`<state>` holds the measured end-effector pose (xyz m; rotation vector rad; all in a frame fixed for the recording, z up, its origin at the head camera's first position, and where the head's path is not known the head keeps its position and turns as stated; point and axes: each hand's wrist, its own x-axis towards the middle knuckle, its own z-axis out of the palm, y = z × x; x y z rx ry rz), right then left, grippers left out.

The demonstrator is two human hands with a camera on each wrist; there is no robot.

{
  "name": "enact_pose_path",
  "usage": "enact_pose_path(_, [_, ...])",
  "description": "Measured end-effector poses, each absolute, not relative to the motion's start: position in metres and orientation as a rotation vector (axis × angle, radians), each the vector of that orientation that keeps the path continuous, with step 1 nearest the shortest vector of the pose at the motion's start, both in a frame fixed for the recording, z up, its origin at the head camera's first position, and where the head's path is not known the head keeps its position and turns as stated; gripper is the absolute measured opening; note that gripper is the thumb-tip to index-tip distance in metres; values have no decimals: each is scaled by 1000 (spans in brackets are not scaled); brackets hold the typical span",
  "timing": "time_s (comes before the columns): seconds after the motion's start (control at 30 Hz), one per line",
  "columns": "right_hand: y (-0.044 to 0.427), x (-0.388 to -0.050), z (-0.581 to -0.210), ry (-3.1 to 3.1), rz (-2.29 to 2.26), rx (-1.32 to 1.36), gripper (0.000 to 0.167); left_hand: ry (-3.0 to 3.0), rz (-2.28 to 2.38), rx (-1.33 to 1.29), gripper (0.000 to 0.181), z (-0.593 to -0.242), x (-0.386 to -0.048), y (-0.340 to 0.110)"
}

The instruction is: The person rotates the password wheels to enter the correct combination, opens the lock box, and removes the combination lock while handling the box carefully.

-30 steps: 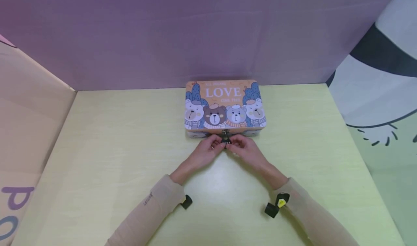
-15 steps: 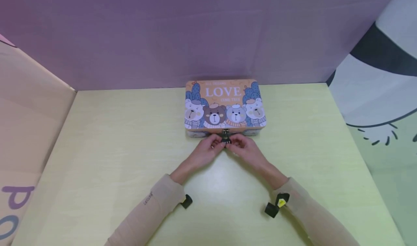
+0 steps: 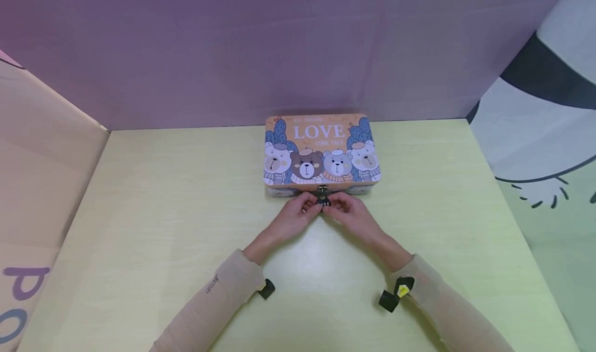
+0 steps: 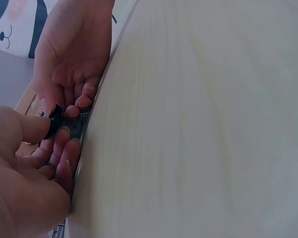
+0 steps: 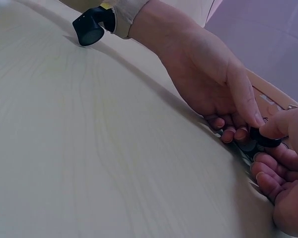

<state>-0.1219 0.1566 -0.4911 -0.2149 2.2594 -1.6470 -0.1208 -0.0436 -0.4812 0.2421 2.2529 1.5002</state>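
A tin box (image 3: 321,150) with bears and the word LOVE on its closed lid stands at the back of the table. At its front hangs a small black combination padlock (image 3: 323,202), below the metal clasp (image 3: 322,188). My left hand (image 3: 292,216) pinches the padlock from the left, thumb on its near side and fingers curled behind. From the other side my right hand (image 3: 355,218) pinches it in the same way. In the left wrist view the dark padlock (image 4: 55,121) shows between both thumbs and fingertips; its digits cannot be read.
The pale wooden table (image 3: 177,196) reaches to a purple wall (image 3: 233,52) right behind the box. Printed panels stand along the left and right edges. Black wrist cameras (image 3: 389,300) sit at both sleeve cuffs, close above the tabletop.
The padlock tilts very slightly between the fingers. Both hands and the box stay in the same place.
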Motion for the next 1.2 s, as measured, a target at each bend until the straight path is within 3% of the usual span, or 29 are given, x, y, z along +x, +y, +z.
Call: enact_pose_path(1.2, [157, -121, -494, 2284, -1622, -204, 28, 2277, 1480, 250, 20, -482, -121, -43])
